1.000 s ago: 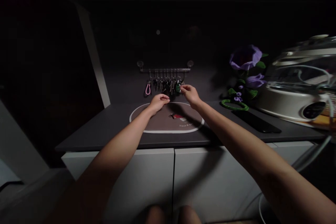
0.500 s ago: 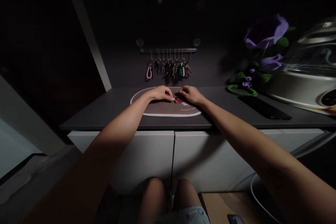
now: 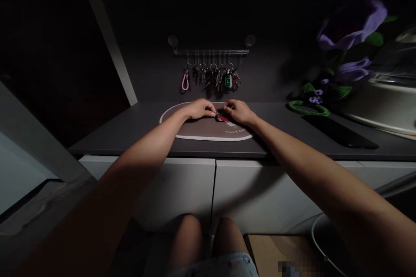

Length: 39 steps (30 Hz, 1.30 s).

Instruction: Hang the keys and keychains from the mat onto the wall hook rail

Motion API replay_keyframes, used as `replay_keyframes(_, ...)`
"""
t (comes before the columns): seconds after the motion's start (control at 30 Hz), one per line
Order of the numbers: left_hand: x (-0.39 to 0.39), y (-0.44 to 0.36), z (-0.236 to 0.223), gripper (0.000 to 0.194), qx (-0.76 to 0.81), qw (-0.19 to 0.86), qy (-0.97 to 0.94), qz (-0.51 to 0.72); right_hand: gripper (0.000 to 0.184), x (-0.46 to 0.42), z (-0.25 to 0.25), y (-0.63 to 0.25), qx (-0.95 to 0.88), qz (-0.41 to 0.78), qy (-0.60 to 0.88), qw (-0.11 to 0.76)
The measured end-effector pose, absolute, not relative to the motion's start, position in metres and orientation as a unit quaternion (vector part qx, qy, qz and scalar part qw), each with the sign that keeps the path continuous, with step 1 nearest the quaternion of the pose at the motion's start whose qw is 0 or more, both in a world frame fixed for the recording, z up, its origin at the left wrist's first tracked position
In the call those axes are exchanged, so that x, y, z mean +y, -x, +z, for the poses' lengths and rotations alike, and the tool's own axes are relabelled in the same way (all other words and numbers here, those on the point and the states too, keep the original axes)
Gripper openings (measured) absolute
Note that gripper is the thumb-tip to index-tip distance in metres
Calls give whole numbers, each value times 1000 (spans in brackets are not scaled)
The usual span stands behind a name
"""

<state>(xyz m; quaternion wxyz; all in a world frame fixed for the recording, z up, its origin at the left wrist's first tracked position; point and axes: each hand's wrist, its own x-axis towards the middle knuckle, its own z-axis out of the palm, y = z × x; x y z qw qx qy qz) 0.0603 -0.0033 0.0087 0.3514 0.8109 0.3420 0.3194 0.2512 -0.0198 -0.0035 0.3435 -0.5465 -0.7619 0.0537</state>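
Note:
My left hand [image 3: 202,108] is closed in a pinch above the brown oval mat [image 3: 198,130]. At its fingertips a small shiny metal piece [image 3: 217,114] shows, too small to name. Facing it, my right hand [image 3: 238,111] has its thumb and fingers pressed together. Whatever lies between them is hidden. A small flat red object [image 3: 222,119] sits low between the two hands, close to the metal piece; its kind is unclear.
Behind the mat, several key bunches hang from a clear rail [image 3: 211,52], among them a pink loop [image 3: 185,81] and a car key fob [image 3: 228,80]. Purple flowers [image 3: 354,30], a green ring [image 3: 308,108], a black flat slab [image 3: 341,132] and a pale appliance [image 3: 386,104] occupy the right side.
The view has shifted, so the flowers and appliance appear farther right. Both hands remain over the mat by the red object, with the gap between their fingertips slightly changed.

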Motion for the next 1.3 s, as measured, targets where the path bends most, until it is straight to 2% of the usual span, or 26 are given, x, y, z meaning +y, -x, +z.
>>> replay_keyframes(0.17, -3, -63, 11, 4, 331, 300, -820, 358, 20, -16, -7, -250, -750, 109, 524, 389)
replay_keyframes(0.37, -6, -66, 16, 3, 354, 266, -785, 433, 20, -18, -6, -244, -714, 307, 436, 453)
replay_keyframes(0.57, -7, -68, 18, 7, 343, 214, -784, 471, 18, -26, -2, -237, -696, 393, 350, 489)
replay_keyframes(0.83, -5, -73, 15, 14, 337, 275, -731, 525, 20, -33, 2, -233, -680, 398, 332, 518)
replay_keyframes(1.3, -20, -81, 18, 12, 341, 322, -707, 530, 21, -31, 3, -236, -659, 406, 326, 542)
